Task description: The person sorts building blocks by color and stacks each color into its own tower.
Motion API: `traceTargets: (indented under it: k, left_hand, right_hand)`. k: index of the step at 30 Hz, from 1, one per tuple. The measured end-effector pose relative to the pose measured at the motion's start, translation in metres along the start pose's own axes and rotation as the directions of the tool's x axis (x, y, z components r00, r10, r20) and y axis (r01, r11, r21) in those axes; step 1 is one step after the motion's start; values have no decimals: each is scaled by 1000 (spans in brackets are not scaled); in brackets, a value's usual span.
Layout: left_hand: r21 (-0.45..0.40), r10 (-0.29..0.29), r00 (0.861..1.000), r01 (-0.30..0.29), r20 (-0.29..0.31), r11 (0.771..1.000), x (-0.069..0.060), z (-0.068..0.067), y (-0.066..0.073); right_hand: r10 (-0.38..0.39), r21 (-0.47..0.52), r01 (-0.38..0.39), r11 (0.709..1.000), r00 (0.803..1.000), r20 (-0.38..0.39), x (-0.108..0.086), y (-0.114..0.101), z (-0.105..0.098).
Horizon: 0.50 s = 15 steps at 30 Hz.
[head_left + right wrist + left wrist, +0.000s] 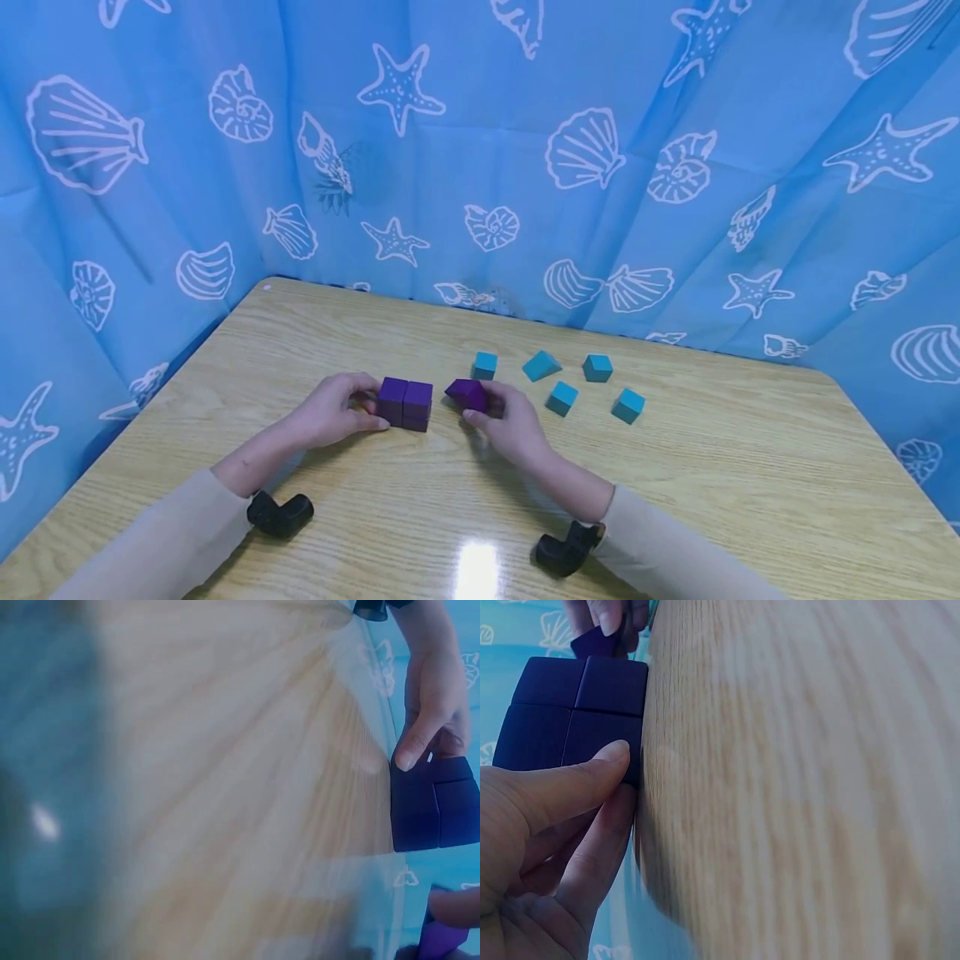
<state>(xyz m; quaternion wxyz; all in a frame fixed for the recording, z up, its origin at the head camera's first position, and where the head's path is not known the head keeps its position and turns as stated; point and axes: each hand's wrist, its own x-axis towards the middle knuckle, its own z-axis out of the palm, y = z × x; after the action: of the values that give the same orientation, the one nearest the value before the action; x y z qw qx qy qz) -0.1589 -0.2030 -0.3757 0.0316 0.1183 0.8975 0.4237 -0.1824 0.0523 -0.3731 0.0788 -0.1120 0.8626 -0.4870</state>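
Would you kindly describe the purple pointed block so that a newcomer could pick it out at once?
Go to the wood-grain table before the blue seashell curtain, and find the stacked purple cubes. Just right of them, with a gap between, the person's right grip holds the purple pointed block. Its slanted faces narrow to a point, unlike the square-faced cubes.

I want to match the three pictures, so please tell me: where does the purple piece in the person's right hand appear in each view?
Head: the purple piece is just below the centre, in the right hand.
Left wrist: it is near the top left corner.
Right wrist: it is in the bottom right corner, partly covered.
Shared landmark: the purple blocks at the left hand.
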Motion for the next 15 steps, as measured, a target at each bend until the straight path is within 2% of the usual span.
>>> traceTargets:
  k: [8,15]
  left_hand:
    - [4,-7,1000,7,-10,1000,0,1,-1]
    - [-7,-3,1000,3,-1,1000,0,0,-2]
  right_hand:
    - [7,69,-6,998,1000,-12,1,-7,-6]
    - [-41,134,43,990,999,-17,2,-18,-8]
